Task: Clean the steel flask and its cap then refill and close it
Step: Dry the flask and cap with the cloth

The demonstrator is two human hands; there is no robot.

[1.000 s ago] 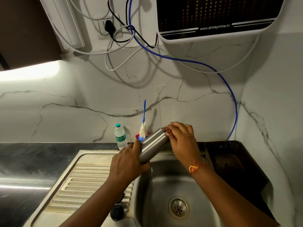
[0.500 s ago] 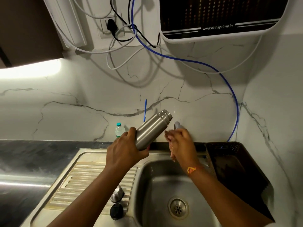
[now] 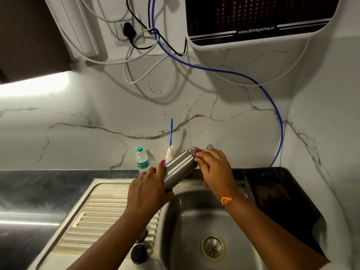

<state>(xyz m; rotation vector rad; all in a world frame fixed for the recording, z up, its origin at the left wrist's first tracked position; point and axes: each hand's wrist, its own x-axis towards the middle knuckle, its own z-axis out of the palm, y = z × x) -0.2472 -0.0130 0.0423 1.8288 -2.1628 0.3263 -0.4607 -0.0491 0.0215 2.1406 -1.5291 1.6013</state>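
A single wide-angle camera, worn on the person's head, gives the only view. It looks forward and down across a steel sink (image 3: 187,221) towards a marble back wall (image 3: 78,137), whose straight edges bow under the lens. The camera sits close. Both forearms run in from the bottom edge, and the left hand (image 3: 148,191) and right hand (image 3: 216,170) hold a steel flask (image 3: 178,170) at mid-frame, above the basin's far rim. The drain (image 3: 213,248) lies low and right of centre, and the drainboard (image 3: 101,217) is low on the left. Upwards the view reaches a wall-mounted water purifier (image 3: 263,20), cut by the top edge. A side wall (image 3: 331,133) closes the right.
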